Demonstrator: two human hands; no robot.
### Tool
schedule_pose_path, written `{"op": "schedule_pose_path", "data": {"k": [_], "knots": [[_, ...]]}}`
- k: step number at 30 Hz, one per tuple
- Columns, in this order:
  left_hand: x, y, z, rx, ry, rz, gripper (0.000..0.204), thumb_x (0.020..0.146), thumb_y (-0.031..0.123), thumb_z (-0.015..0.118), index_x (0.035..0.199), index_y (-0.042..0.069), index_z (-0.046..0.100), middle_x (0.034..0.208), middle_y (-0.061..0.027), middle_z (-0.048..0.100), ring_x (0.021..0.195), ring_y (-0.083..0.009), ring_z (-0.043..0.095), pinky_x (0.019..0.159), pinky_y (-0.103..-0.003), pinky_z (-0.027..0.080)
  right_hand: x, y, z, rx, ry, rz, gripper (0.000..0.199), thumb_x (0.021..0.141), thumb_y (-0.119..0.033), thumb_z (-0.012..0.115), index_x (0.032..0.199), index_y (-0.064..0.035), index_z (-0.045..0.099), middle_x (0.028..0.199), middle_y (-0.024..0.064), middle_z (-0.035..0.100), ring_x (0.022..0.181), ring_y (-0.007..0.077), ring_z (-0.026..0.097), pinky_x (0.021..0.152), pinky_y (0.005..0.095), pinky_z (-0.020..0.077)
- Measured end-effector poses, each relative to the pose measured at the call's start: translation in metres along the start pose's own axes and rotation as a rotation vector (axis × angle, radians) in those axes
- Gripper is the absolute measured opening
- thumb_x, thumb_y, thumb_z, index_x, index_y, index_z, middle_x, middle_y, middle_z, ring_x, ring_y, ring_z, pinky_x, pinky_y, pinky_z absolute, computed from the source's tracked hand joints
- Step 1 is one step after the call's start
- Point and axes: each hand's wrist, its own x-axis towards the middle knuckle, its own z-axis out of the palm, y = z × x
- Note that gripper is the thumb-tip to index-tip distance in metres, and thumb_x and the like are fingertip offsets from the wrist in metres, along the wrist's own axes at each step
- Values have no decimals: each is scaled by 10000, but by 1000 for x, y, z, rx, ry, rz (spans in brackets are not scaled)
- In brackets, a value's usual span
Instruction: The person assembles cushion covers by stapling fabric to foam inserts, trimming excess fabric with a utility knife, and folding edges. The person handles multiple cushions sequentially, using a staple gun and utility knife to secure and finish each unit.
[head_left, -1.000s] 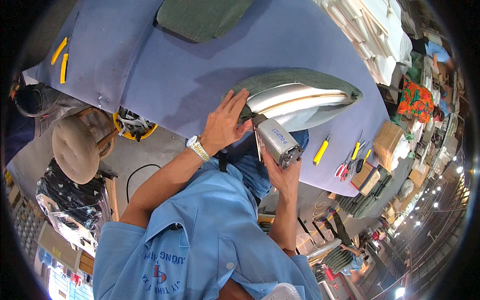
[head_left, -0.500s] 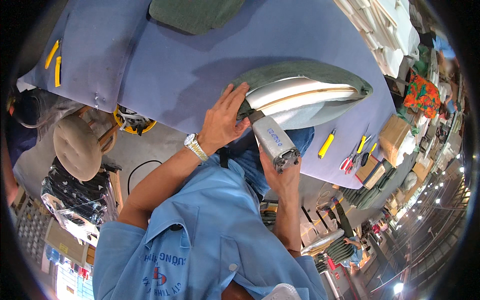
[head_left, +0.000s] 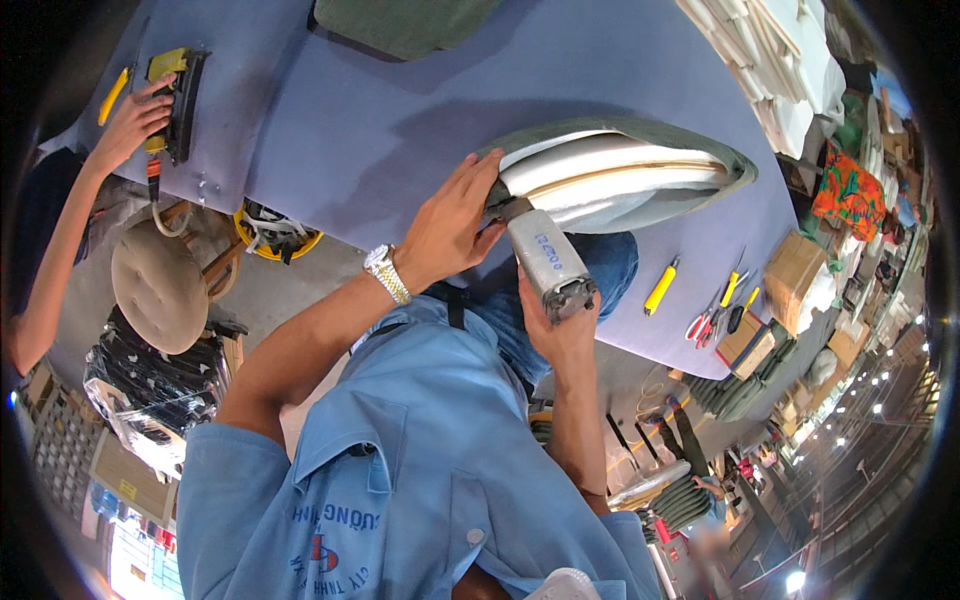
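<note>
A dark green upholstered seat cushion (head_left: 640, 131) stands on edge on the blue table, its white padding and a thin wooden edge exposed along the open side. My left hand (head_left: 452, 222) grips its near left end, fingers over the green cover and thumb underneath. In my right hand (head_left: 560, 325) is a silver staple gun (head_left: 545, 252), its dark nose against or very close to the cushion's end beside my left thumb. My right fingers are partly hidden behind the tool's body.
At the left, a co-worker's hand (head_left: 140, 125) holds a yellow and black staple gun (head_left: 182, 105) beside a yellow-handled tool (head_left: 113, 97). A yellow cutter (head_left: 661, 287) and red-handled scissors (head_left: 703, 324) lie right. Another green cushion (head_left: 400, 25) is at the far side. A beige stool (head_left: 160, 287) stands left.
A co-worker's arm has come in at the left with a yellow and black staple gun. My hands keep their hold; the view has shifted slightly.
</note>
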Motion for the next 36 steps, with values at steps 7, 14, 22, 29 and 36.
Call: {"op": "schedule_pose_path", "data": {"k": [7, 14, 22, 29, 36], "knots": [[6, -6, -31, 25, -49, 37, 673, 955, 197, 671, 1511, -28, 368, 1478, -314, 481, 1305, -474, 530, 1094, -485, 466, 19, -4, 11, -12, 114, -107, 274, 831, -84, 774, 1051, 57, 692, 935, 190, 751, 870, 283, 755, 784, 351, 565], [10, -9, -40, 81, 16, 59, 541, 985, 234, 665, 1460, 31, 506, 1436, -207, 582, 1224, -393, 627, 957, -444, 564, 26, -11, 15, 107, 126, 67, 258, 865, -121, 773, 1034, 68, 723, 934, 166, 765, 868, 234, 747, 776, 343, 557], [10, -8, -35, 15, 108, 108, 519, 964, 176, 683, 1452, 70, 541, 1472, -135, 574, 1186, -355, 660, 896, -410, 606, 21, -19, 9, 132, 106, 116, 267, 887, -133, 770, 1037, 84, 727, 946, 172, 767, 858, 218, 738, 767, 349, 557], [9, -6, -31, -5, 138, 111, 546, 923, 110, 706, 1447, 84, 554, 1486, -117, 566, 1181, -338, 669, 877, -393, 614, 24, -13, 11, 106, 98, 35, 245, 879, -123, 773, 1035, 62, 735, 940, 184, 768, 859, 243, 755, 759, 352, 563], [-1, -10, -25, -34, 146, 92, 597, 876, 25, 714, 1447, 76, 550, 1492, -122, 559, 1241, -332, 638, 922, -377, 607, 21, -8, 9, 35, -17, 74, 279, 853, -99, 777, 1085, 46, 725, 981, 202, 762, 901, 299, 762, 796, 357, 570]]}}
